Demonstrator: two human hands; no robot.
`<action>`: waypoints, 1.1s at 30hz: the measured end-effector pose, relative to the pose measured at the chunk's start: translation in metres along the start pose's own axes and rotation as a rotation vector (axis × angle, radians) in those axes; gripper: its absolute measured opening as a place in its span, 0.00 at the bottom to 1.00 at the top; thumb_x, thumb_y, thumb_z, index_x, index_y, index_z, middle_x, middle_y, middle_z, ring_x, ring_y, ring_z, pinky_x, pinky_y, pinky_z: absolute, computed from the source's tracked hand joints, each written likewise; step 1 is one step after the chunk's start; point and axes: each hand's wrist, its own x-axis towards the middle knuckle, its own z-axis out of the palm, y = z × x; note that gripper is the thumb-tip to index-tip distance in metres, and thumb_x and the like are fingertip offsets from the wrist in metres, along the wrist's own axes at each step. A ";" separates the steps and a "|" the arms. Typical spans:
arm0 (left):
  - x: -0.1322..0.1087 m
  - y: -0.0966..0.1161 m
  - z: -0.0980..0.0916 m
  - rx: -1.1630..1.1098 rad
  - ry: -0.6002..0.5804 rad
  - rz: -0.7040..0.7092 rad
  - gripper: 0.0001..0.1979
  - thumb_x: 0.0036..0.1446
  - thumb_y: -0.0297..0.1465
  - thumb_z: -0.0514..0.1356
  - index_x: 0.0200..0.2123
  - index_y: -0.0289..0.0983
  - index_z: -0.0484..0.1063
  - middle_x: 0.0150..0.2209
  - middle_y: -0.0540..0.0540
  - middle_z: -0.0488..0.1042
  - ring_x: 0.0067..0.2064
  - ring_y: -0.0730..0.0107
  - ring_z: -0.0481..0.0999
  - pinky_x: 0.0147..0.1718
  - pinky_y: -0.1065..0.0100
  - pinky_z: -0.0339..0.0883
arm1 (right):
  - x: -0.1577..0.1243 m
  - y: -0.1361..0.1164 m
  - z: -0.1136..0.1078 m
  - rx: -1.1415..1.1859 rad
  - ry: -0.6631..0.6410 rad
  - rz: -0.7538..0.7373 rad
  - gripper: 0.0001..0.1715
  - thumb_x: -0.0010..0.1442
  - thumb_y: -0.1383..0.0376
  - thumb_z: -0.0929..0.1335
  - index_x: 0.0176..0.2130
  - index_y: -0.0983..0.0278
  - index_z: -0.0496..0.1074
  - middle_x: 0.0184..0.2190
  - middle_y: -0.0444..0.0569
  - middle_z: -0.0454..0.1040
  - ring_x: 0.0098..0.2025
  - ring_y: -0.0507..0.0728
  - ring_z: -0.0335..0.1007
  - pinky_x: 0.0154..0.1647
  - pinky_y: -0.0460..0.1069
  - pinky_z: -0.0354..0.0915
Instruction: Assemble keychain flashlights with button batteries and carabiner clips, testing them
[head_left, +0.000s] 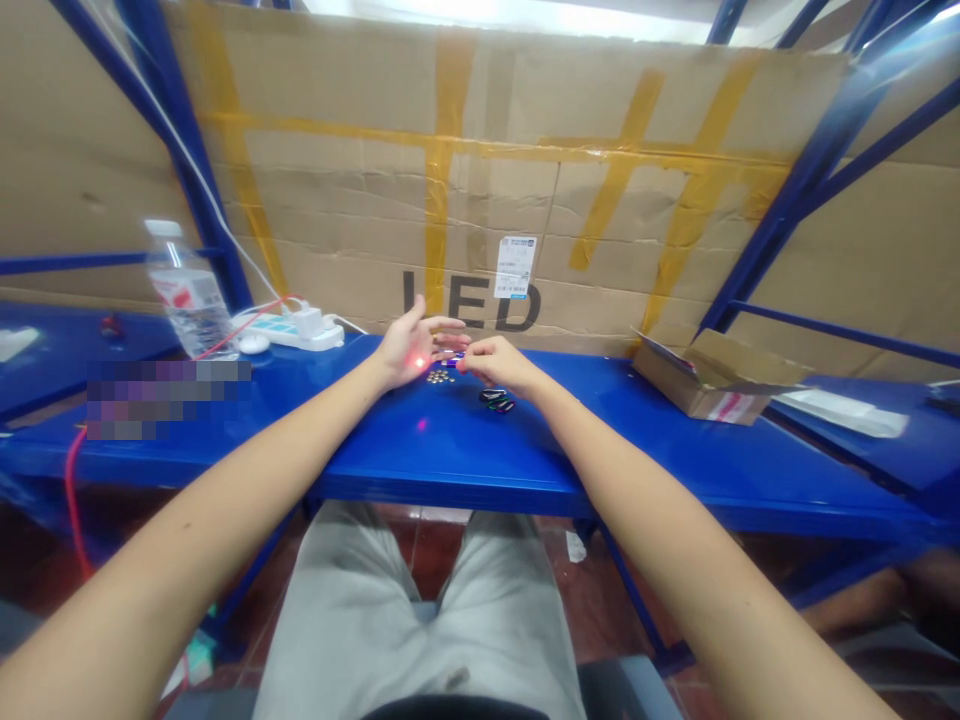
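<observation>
My left hand [411,346] is held above the blue table with its fingers stretched out and the palm turned toward my right hand. A bright red light spot shows on that palm. My right hand [496,364] is closed on a small blue-purple laser pointer [451,363], its front end aimed at the left palm. My fingers hide the rest of the pointer. Under the hands lies a small cluster of tiny gold-coloured round pieces [440,378]. Beside my right wrist sit several dark shiny pieces [496,402], too blurred to name.
A blue table [465,460] spans the front, backed by a large cardboard sheet [360,220]. To the left stand a water bottle [189,290] and a white power strip [289,328] with cables. An open cardboard box [705,375] is at the right. A pink light spot shows on the tabletop.
</observation>
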 end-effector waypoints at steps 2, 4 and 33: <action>0.000 0.001 0.000 0.012 -0.003 0.000 0.45 0.57 0.65 0.44 0.54 0.33 0.74 0.48 0.32 0.79 0.53 0.44 0.76 0.51 0.50 0.68 | 0.000 0.000 0.000 0.010 -0.009 0.012 0.12 0.52 0.64 0.71 0.21 0.65 0.68 0.14 0.39 0.61 0.17 0.46 0.50 0.18 0.45 0.46; -0.002 0.002 0.002 0.031 0.004 0.000 0.45 0.56 0.66 0.44 0.53 0.34 0.74 0.48 0.33 0.80 0.53 0.43 0.76 0.50 0.50 0.68 | 0.000 0.000 -0.001 0.025 -0.019 0.023 0.11 0.52 0.65 0.71 0.22 0.65 0.69 0.15 0.39 0.62 0.18 0.46 0.51 0.18 0.45 0.47; 0.018 -0.025 -0.049 0.912 0.254 0.137 0.06 0.45 0.32 0.68 0.29 0.38 0.81 0.32 0.43 0.81 0.38 0.57 0.78 0.45 0.55 0.69 | 0.032 0.033 -0.013 -0.373 0.167 0.038 0.12 0.57 0.79 0.65 0.34 0.68 0.77 0.27 0.49 0.77 0.27 0.52 0.71 0.34 0.47 0.66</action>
